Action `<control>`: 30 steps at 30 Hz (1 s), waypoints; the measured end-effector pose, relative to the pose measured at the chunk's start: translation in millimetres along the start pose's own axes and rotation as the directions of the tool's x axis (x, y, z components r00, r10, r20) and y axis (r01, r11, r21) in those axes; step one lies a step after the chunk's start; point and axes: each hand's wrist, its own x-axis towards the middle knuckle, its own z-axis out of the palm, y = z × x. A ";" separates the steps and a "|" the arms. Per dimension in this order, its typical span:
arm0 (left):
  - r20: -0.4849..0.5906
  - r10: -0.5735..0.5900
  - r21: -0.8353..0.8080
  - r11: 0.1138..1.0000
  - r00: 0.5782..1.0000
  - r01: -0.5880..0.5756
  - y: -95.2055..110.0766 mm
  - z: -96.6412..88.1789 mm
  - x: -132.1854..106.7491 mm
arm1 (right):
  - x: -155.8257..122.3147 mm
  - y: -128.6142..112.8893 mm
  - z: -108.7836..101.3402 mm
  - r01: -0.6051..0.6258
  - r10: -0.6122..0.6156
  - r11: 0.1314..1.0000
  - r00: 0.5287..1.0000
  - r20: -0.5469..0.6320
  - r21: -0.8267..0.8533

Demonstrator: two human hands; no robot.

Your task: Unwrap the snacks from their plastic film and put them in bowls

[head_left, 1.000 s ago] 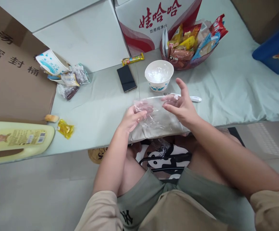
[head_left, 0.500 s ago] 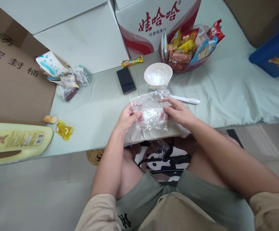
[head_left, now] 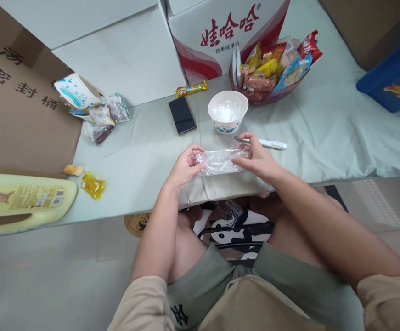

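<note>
A clear plastic wrapper (head_left: 218, 162), folded into a narrow crinkled strip, stretches between my two hands just above the near edge of the table. My left hand (head_left: 186, 166) pinches its left end, thumb in front. At the right end my right hand (head_left: 255, 160) grips it between thumb and fingers, with the index finger raised. Just beyond the right hand lies a white-handled utility knife (head_left: 272, 144), its front end partly covered by the fingers. A paper bowl (head_left: 228, 127) with crumpled clear plastic (head_left: 225, 110) inside stands behind the hands.
A phone (head_left: 182, 115) and a yellow snack stick (head_left: 192, 88) lie left of the bowl. Behind are a snack-filled basket (head_left: 272, 97) and white carton (head_left: 203, 59). At left: a tipped paper bowl (head_left: 77, 90), a yellow wrapper (head_left: 94, 185), a bread piece (head_left: 73, 170) and a large bottle (head_left: 53, 202).
The plastic wrapper has gone from a wide sheet to a narrower folded strip. My right fingers have spread and lifted slightly, and more of the bowl's front shows.
</note>
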 end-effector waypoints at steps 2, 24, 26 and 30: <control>-0.039 0.036 -0.019 0.999 0.999 -0.037 -1.8 -0.7 2.3 | 0.4 0.9 1.7 -0.036 0.036 0.999 0.999 0.003 -0.029; -0.147 0.128 0.031 0.992 0.981 -0.125 -10.9 35.4 5.1 | -8.0 2.4 30.7 0.243 -0.265 0.959 0.952 -0.151 -0.147; -0.095 0.079 0.037 0.996 0.992 -0.076 -8.1 33.1 3.0 | -6.0 3.1 28.9 0.228 -0.232 0.972 0.971 -0.062 -0.062; -0.037 0.029 0.067 0.997 0.999 -0.026 -6.4 30.0 -3.5 | -2.8 4.9 29.7 0.181 -0.179 0.983 0.982 0.064 -0.030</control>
